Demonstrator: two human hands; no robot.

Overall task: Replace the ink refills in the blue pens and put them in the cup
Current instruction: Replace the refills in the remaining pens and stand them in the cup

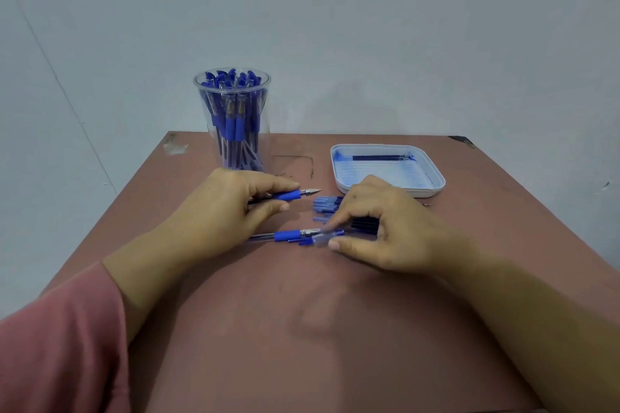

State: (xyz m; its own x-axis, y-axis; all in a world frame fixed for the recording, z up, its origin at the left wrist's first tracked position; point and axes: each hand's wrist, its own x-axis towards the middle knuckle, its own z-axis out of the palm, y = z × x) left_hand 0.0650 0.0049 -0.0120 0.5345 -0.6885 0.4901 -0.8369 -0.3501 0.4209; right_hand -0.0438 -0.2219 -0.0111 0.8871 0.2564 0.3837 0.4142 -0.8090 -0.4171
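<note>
Two pens out of the cup: the held pen point(289, 195) is just above the worktop with its metal tip pointing right; the lying pen point(285, 235) rests flat nearer the person, tip also to the right.
Left hand point(231, 208): fingers curled round the held pen's barrel, with the blue grip and tip sticking out.
Right hand point(385, 231): forefinger and thumb pinch a small clear piece point(321, 239) at the lying pen's tip; it is too blurred to say what it is.
Refills point(364, 224): a dark bundle on the worktop, partly hidden under the right hand's fingers.
Caps point(327, 204): a blue pile just beyond the right hand, near the held pen's tip.
Cup point(261, 124): clear, upright, far left of the worktop, just beyond the left hand, packed with blue pens point(235, 117).
Tray point(436, 178): white, far right, smeared with blue ink, a single refill point(379, 157) lying along its far side.
Worktop point(302, 329): reddish-brown.
Sleeve point(60, 345): pink, on the left arm.
</note>
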